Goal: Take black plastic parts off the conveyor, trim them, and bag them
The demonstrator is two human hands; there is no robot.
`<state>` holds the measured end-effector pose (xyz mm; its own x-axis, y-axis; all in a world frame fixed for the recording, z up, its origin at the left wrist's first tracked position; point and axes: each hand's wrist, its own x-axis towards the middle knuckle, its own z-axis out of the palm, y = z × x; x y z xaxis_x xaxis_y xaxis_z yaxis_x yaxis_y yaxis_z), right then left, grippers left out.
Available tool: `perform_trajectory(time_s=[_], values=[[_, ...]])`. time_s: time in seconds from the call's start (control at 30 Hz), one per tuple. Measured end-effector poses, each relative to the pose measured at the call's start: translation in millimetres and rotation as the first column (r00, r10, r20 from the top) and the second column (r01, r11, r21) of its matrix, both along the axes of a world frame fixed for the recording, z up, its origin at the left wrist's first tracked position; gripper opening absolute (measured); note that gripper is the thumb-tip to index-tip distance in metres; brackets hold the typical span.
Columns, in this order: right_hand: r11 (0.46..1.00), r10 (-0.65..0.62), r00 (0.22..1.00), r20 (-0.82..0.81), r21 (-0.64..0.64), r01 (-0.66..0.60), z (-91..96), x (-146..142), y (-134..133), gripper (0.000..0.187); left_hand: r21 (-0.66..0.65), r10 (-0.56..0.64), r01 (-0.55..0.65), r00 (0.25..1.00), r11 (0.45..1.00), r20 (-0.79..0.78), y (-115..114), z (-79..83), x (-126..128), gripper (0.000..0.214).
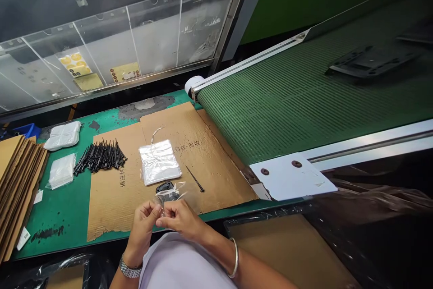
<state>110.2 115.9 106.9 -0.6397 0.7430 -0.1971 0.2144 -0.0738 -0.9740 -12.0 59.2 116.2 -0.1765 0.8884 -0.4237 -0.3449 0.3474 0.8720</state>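
Note:
Both hands meet at the near edge of the cardboard. My left hand [145, 222] is closed, its thumb and fingers pinching the edge of a clear plastic bag [181, 190]. Close beside it, my right hand [181, 219] also pinches the bag. A black plastic part [164, 187] shows just beyond the fingers; whether it lies inside the bag or under it I cannot tell. Past it lies a stack of clear bags [160, 162]. One black screw-like pin [195, 178] rests alone to the right, and a heap of similar black pins [101, 154] lies to the left.
Flat cardboard [223, 181] covers part of the green table [71, 208]. More bag bundles [62, 169] and stacked cardboard sheets [20, 190] are at left. A green conveyor belt [270, 99] rises at right, carrying a dark panel [372, 61]; its white end plate [292, 176] juts over the table.

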Motion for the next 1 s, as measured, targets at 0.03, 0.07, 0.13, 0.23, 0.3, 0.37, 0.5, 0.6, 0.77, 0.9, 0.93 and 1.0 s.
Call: perform_trajectory(time_s=[0.03,0.07,0.13,0.23,0.3,0.37,0.5,0.6,0.77,0.9,0.93,1.0], values=[[1.0,-0.031,0.999,-0.013,-0.002,0.031,-3.6,0,2,0.039,0.0,0.035,-0.035,0.999,0.999,0.009,0,-1.7,0,0.029],[0.997,-0.073,0.997,-0.02,0.001,0.073,-7.4,-1,4,0.041,-0.003,0.078,-0.078,0.997,0.997,0.019,1,-4.0,1,0.029],[0.985,-0.17,0.985,-0.007,0.032,0.17,-14.0,-2,8,0.041,-0.011,0.171,-0.171,0.984,0.985,0.047,2,-9.6,0,0.027],[0.949,-0.297,0.955,0.031,0.117,0.291,-17.0,-1,14,0.038,-0.023,0.306,-0.306,0.944,0.952,0.122,5,-17.4,-2,0.029],[0.922,-0.36,0.932,0.039,0.167,0.349,-14.6,0,16,0.034,-0.037,0.359,-0.359,0.917,0.933,0.175,8,-20.8,-4,0.03],[0.913,-0.374,0.927,0.032,0.188,0.362,-11.0,1,17,0.029,-0.05,0.374,-0.372,0.902,0.927,0.214,10,-22.4,-4,0.029],[0.968,-0.213,0.977,-0.018,0.134,0.214,-6.9,-4,12,0.01,-0.036,0.343,-0.345,0.906,0.938,0.247,10,-21.9,1,0.025],[0.99,-0.101,0.994,-0.048,0.097,0.105,-8.8,-10,8,0.01,-0.003,0.319,-0.329,0.916,0.944,0.243,8,-19.9,7,0.028],[0.979,-0.177,0.984,-0.014,0.102,0.177,-16.9,-15,10,0.014,0.025,0.246,-0.256,0.948,0.966,0.203,7,-12.8,14,0.037],[0.963,-0.241,0.971,0.011,0.13,0.237,-24.9,-14,14,0.016,0.006,0.252,-0.255,0.96,0.967,0.12,7,-17.5,13,0.035],[0.956,-0.263,0.965,0.012,0.135,0.259,-28.0,-14,16,0.019,-0.005,0.288,-0.289,0.953,0.957,0.089,8,-22.3,11,0.032],[0.935,-0.329,0.944,0.012,0.142,0.324,-35.8,-13,20,0.028,-0.035,0.357,-0.356,0.934,0.934,0.023,11,-35.7,3,0.027]])
